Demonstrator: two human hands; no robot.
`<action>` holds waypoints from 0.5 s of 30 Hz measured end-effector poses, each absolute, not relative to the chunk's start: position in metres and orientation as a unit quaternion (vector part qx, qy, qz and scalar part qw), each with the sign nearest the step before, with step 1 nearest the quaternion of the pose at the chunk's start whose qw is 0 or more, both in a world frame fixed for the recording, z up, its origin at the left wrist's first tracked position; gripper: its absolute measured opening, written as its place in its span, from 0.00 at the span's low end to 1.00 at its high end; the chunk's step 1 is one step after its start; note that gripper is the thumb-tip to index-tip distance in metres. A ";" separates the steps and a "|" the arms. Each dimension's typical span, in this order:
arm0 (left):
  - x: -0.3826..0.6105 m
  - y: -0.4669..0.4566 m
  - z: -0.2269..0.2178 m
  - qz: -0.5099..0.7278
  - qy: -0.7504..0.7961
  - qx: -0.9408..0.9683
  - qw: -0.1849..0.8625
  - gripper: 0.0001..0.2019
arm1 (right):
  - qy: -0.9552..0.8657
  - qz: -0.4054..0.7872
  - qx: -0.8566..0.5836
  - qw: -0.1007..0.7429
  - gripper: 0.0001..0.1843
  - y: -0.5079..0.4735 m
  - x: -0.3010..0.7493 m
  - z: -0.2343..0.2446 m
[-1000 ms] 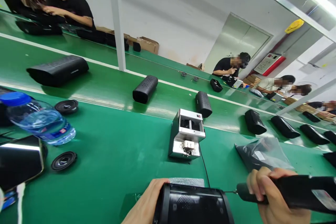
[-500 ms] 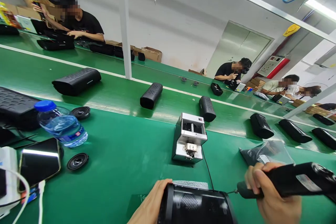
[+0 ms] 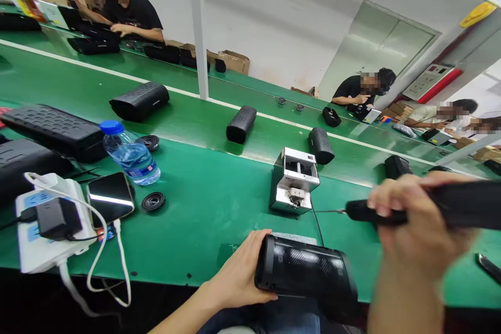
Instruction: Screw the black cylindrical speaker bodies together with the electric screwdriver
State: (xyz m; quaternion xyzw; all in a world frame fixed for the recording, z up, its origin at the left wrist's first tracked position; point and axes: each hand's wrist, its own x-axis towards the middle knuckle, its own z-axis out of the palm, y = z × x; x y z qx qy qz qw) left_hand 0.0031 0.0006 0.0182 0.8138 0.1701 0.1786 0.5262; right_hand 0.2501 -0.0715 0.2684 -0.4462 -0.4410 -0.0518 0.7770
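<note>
My left hand is closed around the left end of a black speaker, which lies on its side at the bench's near edge. My right hand grips a black electric screwdriver, raised above the bench to the right of the speaker. Its thin bit points left, apart from the speaker, and its tip appears beside the lower right of a silver-and-black screw feeder. Whether the tip touches the feeder, or carries a screw, I cannot tell. My left fingertips behind the speaker are partly hidden.
To the left are a water bottle, a phone, round speaker drivers and a white power strip with cables. Several black speakers line the green bench. Co-workers sit across it.
My right hand has lifted the screwdriver, its bit moving from the speaker's right end up toward the screw feeder. The speaker stays in my left hand. The view has tilted down and shifted left.
</note>
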 end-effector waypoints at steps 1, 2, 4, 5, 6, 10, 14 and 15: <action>0.003 0.001 0.018 0.179 0.171 0.814 0.525 0.62 | -0.451 -0.045 -0.441 0.775 0.18 -0.056 0.244 0.264; 0.003 0.001 0.019 0.180 0.173 0.815 0.523 0.62 | -0.458 -0.037 -0.444 0.769 0.17 -0.042 0.239 0.258; 0.003 0.000 0.020 0.178 0.177 0.815 0.522 0.61 | -0.459 -0.026 -0.461 0.759 0.15 -0.018 0.235 0.247; 0.002 0.000 0.020 0.177 0.179 0.815 0.522 0.62 | -0.458 -0.022 -0.471 0.754 0.14 -0.009 0.235 0.242; 0.002 -0.001 0.020 0.176 0.182 0.815 0.521 0.63 | -0.454 -0.017 -0.481 0.750 0.14 -0.002 0.236 0.238; 0.001 -0.002 0.015 0.179 0.186 0.819 0.512 0.68 | -0.431 -0.006 -0.505 0.748 0.15 0.008 0.243 0.228; 0.000 0.000 0.007 0.181 0.166 0.832 0.498 0.74 | -0.417 0.012 -0.517 0.748 0.17 -0.006 0.241 0.228; 0.000 0.000 0.005 0.181 0.161 0.836 0.493 0.76 | -0.413 0.016 -0.517 0.749 0.17 -0.012 0.237 0.232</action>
